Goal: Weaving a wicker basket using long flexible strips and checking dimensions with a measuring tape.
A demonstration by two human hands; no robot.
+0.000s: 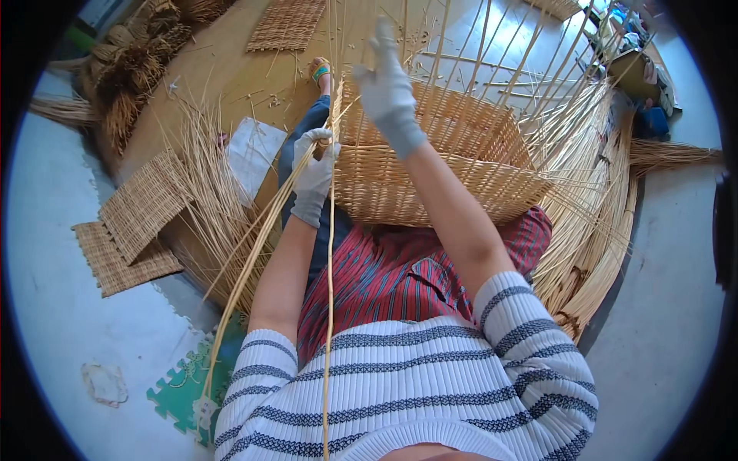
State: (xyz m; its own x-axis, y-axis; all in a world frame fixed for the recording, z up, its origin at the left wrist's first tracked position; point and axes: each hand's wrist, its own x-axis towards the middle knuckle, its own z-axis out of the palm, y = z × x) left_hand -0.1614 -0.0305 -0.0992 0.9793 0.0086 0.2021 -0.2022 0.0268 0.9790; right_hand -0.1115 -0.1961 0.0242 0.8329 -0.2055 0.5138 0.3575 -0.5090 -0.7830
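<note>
A partly woven tan wicker basket [434,188] lies across my lap, with long upright stakes rising from it. My gloved left hand [312,173] is closed on several pale cane strands [269,227] at the basket's left corner, where a thin strand also hangs down over my striped sweater. My gloved right hand [388,88] is raised over the left part of the basket beside the stakes, fingers apart and somewhat blurred, with nothing visible in its grasp.
Woven mats [142,203] and a white sheet [254,154] lie at my left, near loose reeds and brown fibre bundles [127,81]. Pale reed bundles [584,253] lie at my right. Another woven mat [284,23] is at the far edge. A green foam tile [184,384] is at lower left.
</note>
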